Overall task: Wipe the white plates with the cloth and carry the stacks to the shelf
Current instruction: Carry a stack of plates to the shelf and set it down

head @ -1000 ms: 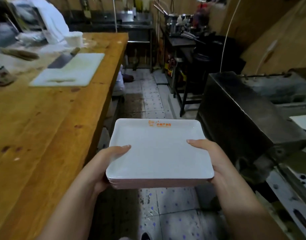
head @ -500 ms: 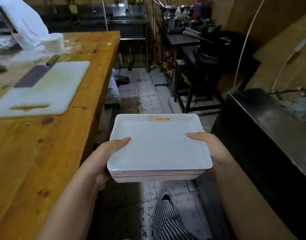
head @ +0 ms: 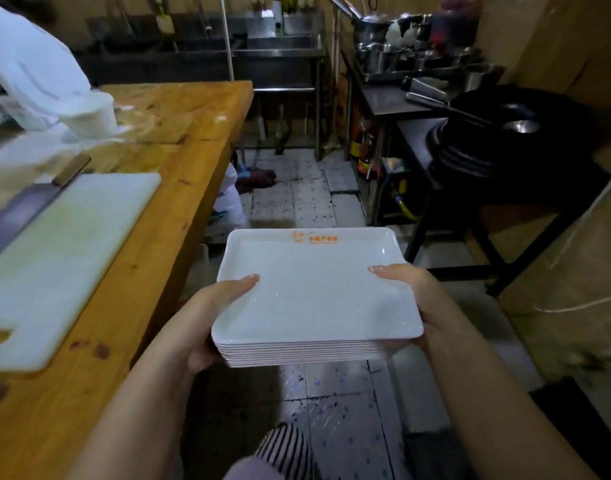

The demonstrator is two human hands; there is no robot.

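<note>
A stack of white plates (head: 316, 299) is carried above the floor, just right of the wooden bench (head: 165, 216). It is clamped between the left grip (head: 207, 313) and right grip (head: 415, 296), thumbs laid over the top plate's side rims.

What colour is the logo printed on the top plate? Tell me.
Orange, on the far rim of the top plate; the head view shows it.

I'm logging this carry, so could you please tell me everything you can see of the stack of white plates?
The stack of white plates is made of rectangular, shallow, raised-rim plates with rounded corners, glossy like melamine or ceramic; about eight to ten edges show. The top plate bears a small orange logo at its far rim. The stack is held roughly level above the tiled floor, beside the wooden table. The left hand and right hand grip its sides, thumbs on top.
</note>
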